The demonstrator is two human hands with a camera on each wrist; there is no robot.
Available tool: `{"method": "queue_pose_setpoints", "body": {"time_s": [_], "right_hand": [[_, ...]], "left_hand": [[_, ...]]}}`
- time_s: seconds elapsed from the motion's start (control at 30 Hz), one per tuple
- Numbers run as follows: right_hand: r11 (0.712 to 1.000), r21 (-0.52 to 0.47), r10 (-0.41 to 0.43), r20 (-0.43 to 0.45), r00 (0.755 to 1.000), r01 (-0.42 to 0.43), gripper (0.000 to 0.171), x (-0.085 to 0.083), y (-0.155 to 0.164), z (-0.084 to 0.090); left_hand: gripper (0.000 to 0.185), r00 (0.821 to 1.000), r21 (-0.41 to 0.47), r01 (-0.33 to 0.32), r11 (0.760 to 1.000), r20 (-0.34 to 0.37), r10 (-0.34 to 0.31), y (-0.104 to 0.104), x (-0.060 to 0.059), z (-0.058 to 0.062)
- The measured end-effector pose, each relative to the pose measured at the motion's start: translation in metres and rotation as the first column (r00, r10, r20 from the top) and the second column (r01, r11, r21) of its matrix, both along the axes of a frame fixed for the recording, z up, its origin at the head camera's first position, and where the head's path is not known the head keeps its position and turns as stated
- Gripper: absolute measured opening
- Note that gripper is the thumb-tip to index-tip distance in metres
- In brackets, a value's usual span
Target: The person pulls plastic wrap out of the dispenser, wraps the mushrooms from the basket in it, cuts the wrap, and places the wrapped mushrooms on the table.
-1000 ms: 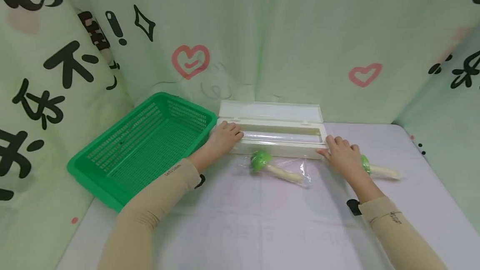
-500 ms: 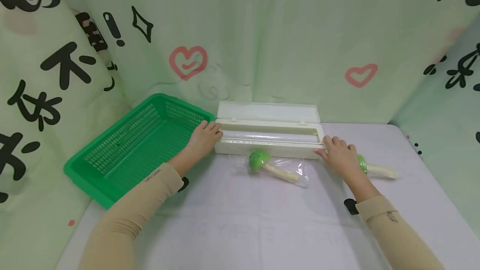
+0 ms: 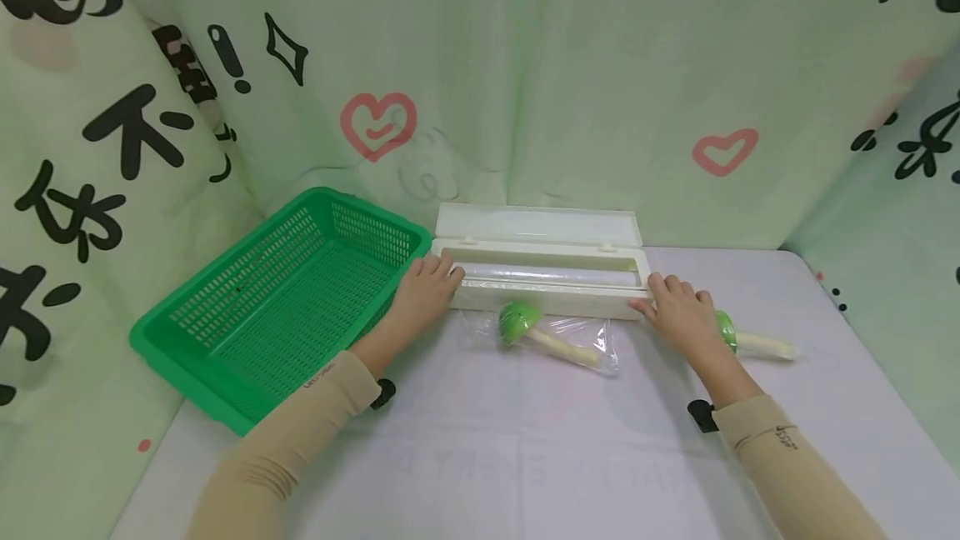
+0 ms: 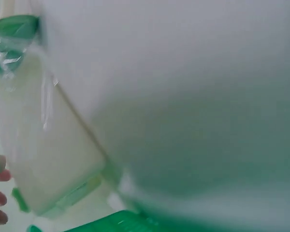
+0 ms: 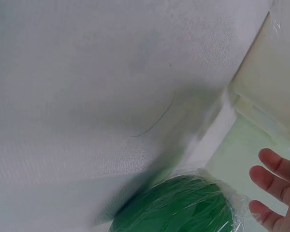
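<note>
Hands at either end of a long cream plastic cling-film dispenser box with its lid open, set across the far side of the white cloth-covered table — left hand resting with relaxed, nearly straight fingers on the box's left end, right hand laid the same way against its right front corner, neither gripping. Just before the box, a green-headed, white-stemmed toy vegetable wrapped in clear film; a second such vegetable just beyond the right hand — and a green plastic mesh basket touching the box's left end.
</note>
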State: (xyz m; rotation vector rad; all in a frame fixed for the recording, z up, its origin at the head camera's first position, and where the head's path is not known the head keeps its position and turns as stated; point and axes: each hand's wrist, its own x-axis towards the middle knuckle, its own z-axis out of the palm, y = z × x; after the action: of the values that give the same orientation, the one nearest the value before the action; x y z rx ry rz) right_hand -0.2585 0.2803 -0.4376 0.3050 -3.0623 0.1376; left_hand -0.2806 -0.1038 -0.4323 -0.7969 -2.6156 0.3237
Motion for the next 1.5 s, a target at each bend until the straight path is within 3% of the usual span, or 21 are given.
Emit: {"method": "queue_pose_setpoints", "body": {"time_s": [0.1,0.23,0.47,0.6,0.7,0.8,0.9,0.97,1.03,1.2,1.27,1.37,1.5], "right_hand": [[1.0,-0.002,0.002,-0.008,1.0,-0.002,0.047,0.001,-0.001,0.0],[1.0,0.0,0.002,-0.023,1.0,-0.002,0.045,0.002,-0.001,-0.001],[0.999,-0.027,-0.023,-0.018,1.0,0.022,0.05,0.003,-0.002,0.0],[0.995,-0.082,-0.055,-0.018,0.998,0.053,0.058,0.005,-0.002,-0.001],[0.989,-0.142,-0.049,-0.094,0.994,0.035,0.056,0.007,-0.003,-0.004],[0.972,-0.218,0.026,-0.272,0.962,-0.087,0.043,0.007,-0.005,-0.009],[0.922,-0.281,0.122,-0.439,0.89,-0.265,0.026,0.006,-0.009,-0.013],[0.877,-0.336,0.153,-0.486,0.861,-0.345,0.019,0.007,-0.011,-0.014],[0.826,-0.413,0.159,-0.483,0.861,-0.384,0.015,0.009,-0.013,-0.014],[0.719,-0.58,0.155,-0.404,0.902,-0.383,0.017,0.019,-0.013,-0.012],[0.689,-0.606,0.191,-0.378,0.906,-0.398,0.02,0.025,-0.013,-0.01],[0.654,-0.609,0.288,-0.347,0.893,-0.448,0.023,0.034,-0.016,-0.005],[0.615,-0.594,0.424,-0.306,0.852,-0.519,0.026,0.041,-0.018,-0.008]], "left_hand": [[0.007,0.999,0.019,-0.031,0.999,-0.016,0.031,0.002,0.002,-0.01],[0.009,0.995,0.045,-0.037,0.998,-0.095,0.041,0.001,0.002,-0.019],[0.006,0.968,0.099,0.115,0.988,-0.234,-0.09,-0.001,0.0,-0.027],[0.007,0.95,0.132,0.168,0.977,-0.286,-0.125,-0.001,-0.002,-0.028],[0.009,0.945,0.154,0.179,0.972,-0.303,-0.126,0.0,-0.002,-0.028],[0.009,0.947,0.174,0.175,0.969,-0.298,-0.118,0.002,-0.002,-0.027],[0.005,0.955,0.199,0.168,0.966,-0.275,-0.109,0.003,0.0,-0.026],[0.005,0.961,0.224,0.165,0.961,-0.256,-0.106,0.003,0.001,-0.027],[0.008,0.966,0.252,0.165,0.954,-0.237,-0.105,0.002,0.002,-0.027],[0.016,0.967,0.311,0.193,0.93,-0.219,-0.128,0.0,0.004,-0.03],[0.018,0.967,0.323,0.209,0.923,-0.211,-0.145,0.0,0.005,-0.031],[0.016,0.966,0.328,0.228,0.917,-0.193,-0.171,-0.002,0.006,-0.032],[0.011,0.959,0.33,0.264,0.906,-0.191,-0.21,-0.004,0.008,-0.034]]}}
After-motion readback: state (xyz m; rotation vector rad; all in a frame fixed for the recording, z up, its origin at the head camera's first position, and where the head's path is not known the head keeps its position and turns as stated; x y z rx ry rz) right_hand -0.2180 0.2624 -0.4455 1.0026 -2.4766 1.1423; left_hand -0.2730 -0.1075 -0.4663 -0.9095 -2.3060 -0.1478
